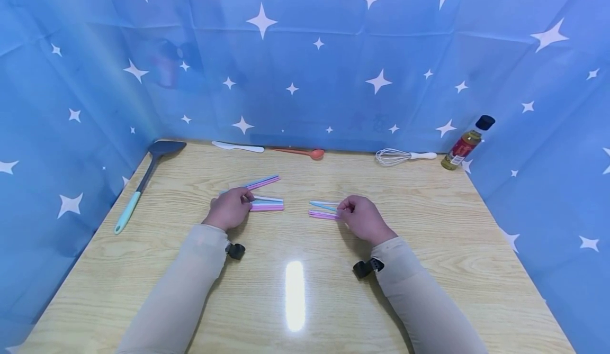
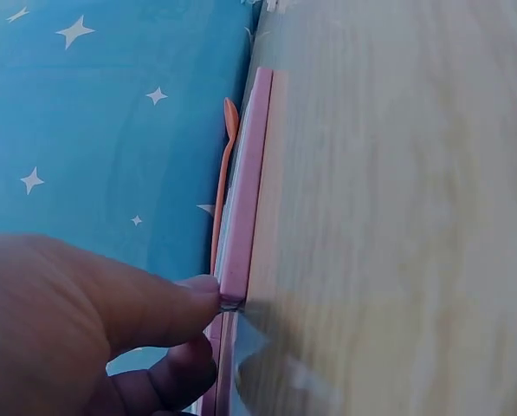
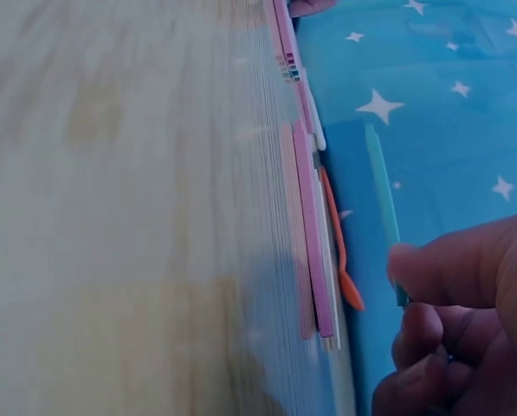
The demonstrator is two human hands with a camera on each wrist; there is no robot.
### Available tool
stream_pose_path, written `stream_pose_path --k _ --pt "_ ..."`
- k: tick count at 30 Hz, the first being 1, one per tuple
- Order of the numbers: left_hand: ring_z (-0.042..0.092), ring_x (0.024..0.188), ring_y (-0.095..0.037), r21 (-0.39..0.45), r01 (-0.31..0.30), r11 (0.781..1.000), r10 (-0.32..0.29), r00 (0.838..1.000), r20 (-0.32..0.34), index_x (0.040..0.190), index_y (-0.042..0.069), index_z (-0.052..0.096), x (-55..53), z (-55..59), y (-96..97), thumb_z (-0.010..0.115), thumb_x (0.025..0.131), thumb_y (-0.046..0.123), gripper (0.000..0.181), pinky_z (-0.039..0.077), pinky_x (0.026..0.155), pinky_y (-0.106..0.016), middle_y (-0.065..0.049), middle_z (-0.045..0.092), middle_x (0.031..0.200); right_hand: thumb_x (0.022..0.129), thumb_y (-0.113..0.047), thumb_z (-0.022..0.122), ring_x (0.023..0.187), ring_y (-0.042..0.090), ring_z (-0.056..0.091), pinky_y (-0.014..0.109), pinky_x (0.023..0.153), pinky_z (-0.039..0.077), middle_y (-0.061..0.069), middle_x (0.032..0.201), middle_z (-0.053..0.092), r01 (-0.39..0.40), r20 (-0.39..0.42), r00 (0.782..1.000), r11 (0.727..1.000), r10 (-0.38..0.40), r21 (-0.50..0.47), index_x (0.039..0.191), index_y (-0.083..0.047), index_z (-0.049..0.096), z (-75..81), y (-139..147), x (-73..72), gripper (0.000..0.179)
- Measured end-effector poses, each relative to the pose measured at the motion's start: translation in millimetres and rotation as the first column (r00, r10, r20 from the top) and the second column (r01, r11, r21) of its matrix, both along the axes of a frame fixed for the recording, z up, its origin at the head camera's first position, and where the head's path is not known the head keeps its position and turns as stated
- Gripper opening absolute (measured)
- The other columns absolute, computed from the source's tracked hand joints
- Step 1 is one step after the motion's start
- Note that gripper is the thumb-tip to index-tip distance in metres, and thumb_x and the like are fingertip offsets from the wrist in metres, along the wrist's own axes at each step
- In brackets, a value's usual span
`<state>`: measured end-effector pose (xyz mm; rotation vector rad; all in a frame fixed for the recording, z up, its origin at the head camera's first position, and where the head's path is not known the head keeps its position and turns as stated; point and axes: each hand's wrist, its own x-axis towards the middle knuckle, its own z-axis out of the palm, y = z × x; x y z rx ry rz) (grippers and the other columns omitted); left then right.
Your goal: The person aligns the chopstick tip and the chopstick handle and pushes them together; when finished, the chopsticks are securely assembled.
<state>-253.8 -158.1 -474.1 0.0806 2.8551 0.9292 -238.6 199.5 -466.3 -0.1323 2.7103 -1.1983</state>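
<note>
My right hand (image 1: 363, 219) pinches a thin teal stick (image 3: 382, 186) between thumb and fingers, lifted at a slant. Beside it lie a white stick (image 1: 326, 202) and pink and purple sticks (image 1: 323, 215). At the left, my left hand (image 1: 230, 208) is bent over a row of coloured sticks, its thumb and fingers at the near end of a pink stick (image 2: 249, 191), seemingly pinching it. White and blue sticks (image 1: 271, 201) lie along that row. Behind them, a slanted bundle of blue and pink sticks (image 1: 264, 181) is partly hidden by the left hand.
Along the table's back edge lie a white knife (image 1: 238, 146), an orange spoon (image 1: 316, 154) and a whisk (image 1: 405, 156). A spatula (image 1: 143, 179) lies at the left edge; a bottle (image 1: 463, 147) stands at the back right. Star-patterned curtains (image 1: 305, 52) surround the wooden table (image 1: 257, 301).
</note>
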Motion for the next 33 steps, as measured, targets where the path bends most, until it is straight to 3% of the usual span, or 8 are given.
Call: stream_pose_path --k 8,17,21,24,27,33 --pt "0.057 0.080 -0.026 0.025 0.006 1.000 -0.006 1.000 0.011 0.111 0.013 0.065 -0.6 -2.4 -0.5 0.062 0.105 0.017 0.008 0.034 0.097 -0.059 -0.003 0.062 0.088 0.102 -0.012 0.066 0.067 0.018 0.047 0.033 0.064 0.041 0.003 0.083 0.056 0.004 -0.016 1.000 1.000 -0.005 -0.016 0.102 -0.007 0.070 -0.7 -1 0.5 0.007" --pt "0.056 0.080 -0.026 0.038 0.017 0.999 -0.017 1.000 -0.008 0.103 0.011 0.065 -1.3 -2.9 0.3 0.059 0.106 0.017 0.009 0.032 0.097 -0.058 -0.004 0.060 0.086 0.103 -0.012 0.065 0.067 0.020 0.048 0.034 0.064 0.042 0.004 0.084 0.057 -0.008 -0.034 0.999 1.000 0.007 -0.020 0.102 -0.006 0.070 -1.1 1 -0.1 0.007" --pt "0.054 0.079 -0.024 0.066 0.071 0.995 -0.067 0.995 -0.071 0.101 0.010 0.066 -1.9 -2.5 1.5 0.057 0.106 0.015 0.011 0.036 0.098 -0.059 -0.005 0.060 0.087 0.103 -0.011 0.065 0.068 0.019 0.050 0.033 0.064 0.043 0.005 0.086 0.060 -0.025 -0.055 0.998 0.999 0.024 -0.022 0.102 -0.008 0.071 -1.9 1 0.2 0.006" --pt "0.053 0.078 -0.021 0.118 0.129 0.985 -0.116 0.987 -0.108 0.104 0.008 0.066 -0.6 -1.2 4.0 0.057 0.106 0.013 0.011 0.043 0.090 -0.050 -0.007 0.061 0.096 0.104 -0.011 0.064 0.071 0.019 0.052 0.033 0.065 0.045 0.005 0.088 0.063 -0.047 -0.084 0.995 0.998 0.044 -0.033 0.102 -0.010 0.070 -2.4 0 0.4 0.007" --pt "0.051 0.075 -0.020 0.171 0.166 0.971 -0.148 0.982 -0.115 0.108 0.007 0.065 2.4 1.6 8.1 0.057 0.107 0.013 0.010 0.045 0.078 -0.041 -0.009 0.061 0.105 0.104 -0.011 0.064 0.072 0.018 0.053 0.032 0.066 0.046 0.004 0.086 0.062 -0.067 -0.110 0.992 0.996 0.061 -0.053 0.102 -0.010 0.070 -1.5 -2 1.4 0.006" --pt "0.057 0.088 -0.021 0.234 0.186 0.954 -0.161 0.980 -0.120 0.109 0.009 0.065 7.2 5.6 17.7 0.059 0.108 0.013 0.007 0.047 0.079 -0.038 -0.008 0.065 0.111 0.103 -0.010 0.065 0.074 0.019 0.052 0.031 0.067 0.045 0.004 0.085 0.060 -0.101 -0.148 0.985 0.992 0.089 -0.071 0.100 -0.011 0.069 3.5 -6 4.9 0.005"
